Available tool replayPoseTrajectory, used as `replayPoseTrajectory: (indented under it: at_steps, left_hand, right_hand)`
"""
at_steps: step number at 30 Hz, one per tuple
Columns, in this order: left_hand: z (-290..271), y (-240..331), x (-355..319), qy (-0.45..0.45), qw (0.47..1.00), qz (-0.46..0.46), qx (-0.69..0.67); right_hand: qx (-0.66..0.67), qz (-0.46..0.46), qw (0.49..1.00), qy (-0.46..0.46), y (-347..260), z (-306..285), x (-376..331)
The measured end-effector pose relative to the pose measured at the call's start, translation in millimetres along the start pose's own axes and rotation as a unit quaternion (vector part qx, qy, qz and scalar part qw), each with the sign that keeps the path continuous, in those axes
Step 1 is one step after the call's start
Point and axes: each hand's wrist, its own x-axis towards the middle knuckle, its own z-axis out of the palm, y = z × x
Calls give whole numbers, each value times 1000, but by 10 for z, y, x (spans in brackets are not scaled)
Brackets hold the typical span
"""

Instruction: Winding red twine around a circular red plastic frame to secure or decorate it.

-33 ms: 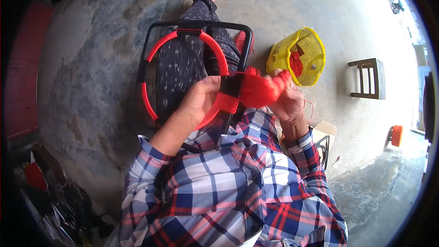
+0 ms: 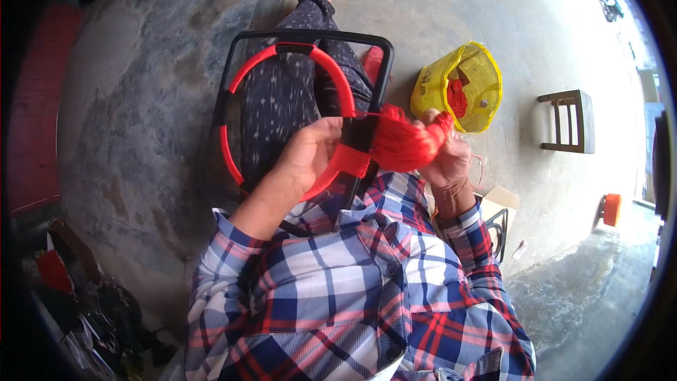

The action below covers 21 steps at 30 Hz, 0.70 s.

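A black rectangular frame with a round ring inside it rests over my lap. Red cord is wrapped around much of the ring, leaving black stretches between. My left hand grips the ring's right side, its fingertips partly hidden behind it. Just right of the frame, my right hand is closed on a bundle of red cord. A strand runs from that bundle to the ring beside a black gap. The bundle looks slightly blurred.
A yellow bucket holding more red cord stands on the floor at right. Farther right is a small dark stool. An open cardboard box sits beside my right forearm. Assorted dark items lie at lower left.
The frame and ring have shifted slightly right. The cord bundle has tilted a little and sits slightly lower, still in my right hand.
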Motion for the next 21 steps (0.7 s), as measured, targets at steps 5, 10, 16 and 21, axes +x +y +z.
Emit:
replayPoseTrajectory:
  at_steps: [5, 10, 16, 21]
  left_hand:
    - [59, -66, 9, 47, 998, 14, 32]
    - [52, -38, 23, 39, 998, -2, 46]
    - [70, -33, -19, 24, 1000, 6, 17]
    - [123, -83, 19, -8, 999, 0, 42]
  right_hand:
    - [-203, -21, 967, 152, -212, -271, 75]
    - [-96, 43, 994, -35, -36, -60, 79]
    - [-240, -48, 964, -104, -271, 285, 213]
    - [-61, 2, 997, -38, 91, 316, 218]
